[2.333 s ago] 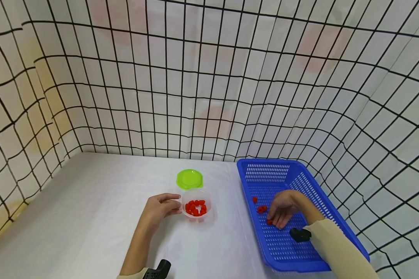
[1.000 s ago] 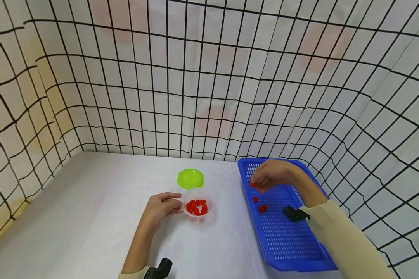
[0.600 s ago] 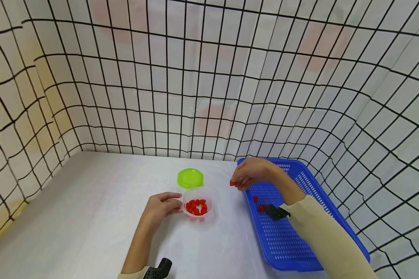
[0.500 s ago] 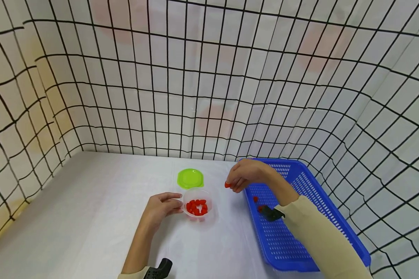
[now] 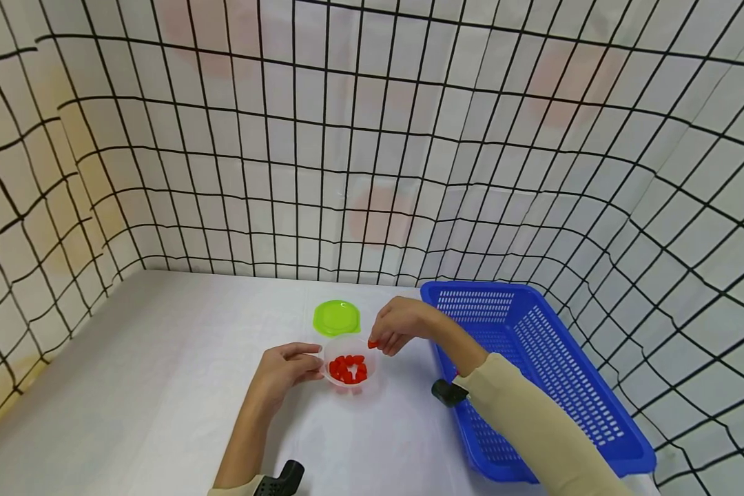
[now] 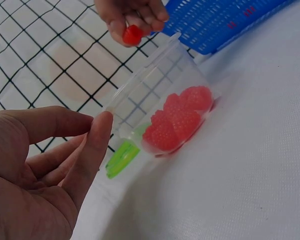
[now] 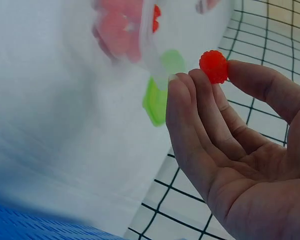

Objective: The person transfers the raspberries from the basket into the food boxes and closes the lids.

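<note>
1. Through the head camera I see a table [image 5: 161, 386] covered in white, with pale sheeting crossed by a black grid [image 5: 351, 128] rising behind it and along both sides.
2. Near the middle of the table stands a clear tub [image 6: 182, 65], upright, with a cluster of red berry-shaped pieces [image 6: 180, 120] in its bottom.
3. The left hand [image 5: 280, 373] is at the tub's left side. On the left wrist feed I see the thumb and forefinger drawn narrow, pinching the edge near the rim.
4. The right hand [image 5: 399, 322] reaches in from the other side. Its fingers hold one red piece [image 7: 213, 66] between thumb and fingertip. On my left wrist view that piece sits higher than the rim, near its right-hand part; I cannot tell whether it is directly over the opening.
5. Just behind the tub lies a bright green lid [image 5: 337, 317], flat on the table.
6. To the right I have a blue basket [image 5: 552, 324] with slotted walls. More red pieces inside [image 6: 250, 11] show through its side in the left wrist view, while the right forearm, in a cream sleeve [image 5: 523, 417], crosses over it.
</note>
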Available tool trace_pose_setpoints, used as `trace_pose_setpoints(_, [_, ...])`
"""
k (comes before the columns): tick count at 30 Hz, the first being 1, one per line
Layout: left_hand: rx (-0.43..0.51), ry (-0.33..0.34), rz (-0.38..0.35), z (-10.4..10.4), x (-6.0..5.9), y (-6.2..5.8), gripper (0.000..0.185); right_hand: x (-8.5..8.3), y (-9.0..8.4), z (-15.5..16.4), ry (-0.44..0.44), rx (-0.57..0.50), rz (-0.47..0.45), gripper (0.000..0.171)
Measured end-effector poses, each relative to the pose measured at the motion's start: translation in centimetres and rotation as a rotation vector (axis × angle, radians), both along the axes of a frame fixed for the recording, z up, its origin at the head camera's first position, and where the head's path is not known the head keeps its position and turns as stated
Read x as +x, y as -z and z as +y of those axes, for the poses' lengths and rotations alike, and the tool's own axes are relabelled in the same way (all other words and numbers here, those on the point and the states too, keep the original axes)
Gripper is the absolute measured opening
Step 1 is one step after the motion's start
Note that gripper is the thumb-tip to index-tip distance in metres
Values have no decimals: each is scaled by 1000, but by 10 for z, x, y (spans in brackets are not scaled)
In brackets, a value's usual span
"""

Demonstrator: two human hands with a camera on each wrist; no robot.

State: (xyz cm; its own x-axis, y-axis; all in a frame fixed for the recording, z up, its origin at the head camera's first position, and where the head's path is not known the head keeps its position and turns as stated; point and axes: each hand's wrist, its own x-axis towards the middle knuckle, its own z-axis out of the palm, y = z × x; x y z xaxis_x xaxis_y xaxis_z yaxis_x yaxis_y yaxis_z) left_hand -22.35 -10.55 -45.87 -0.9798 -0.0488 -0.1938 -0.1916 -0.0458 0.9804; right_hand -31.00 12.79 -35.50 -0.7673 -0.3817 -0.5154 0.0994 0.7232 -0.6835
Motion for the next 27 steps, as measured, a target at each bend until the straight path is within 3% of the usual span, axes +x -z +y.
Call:
trace_pose_setpoints(19, [10,7,2,-1,0,-2,28,4,28,-22,33,21,3,12])
trace_pose_setpoints(27, [4,7,1,-1,0,-1,28,5,30,-22,32,26,-2,14])
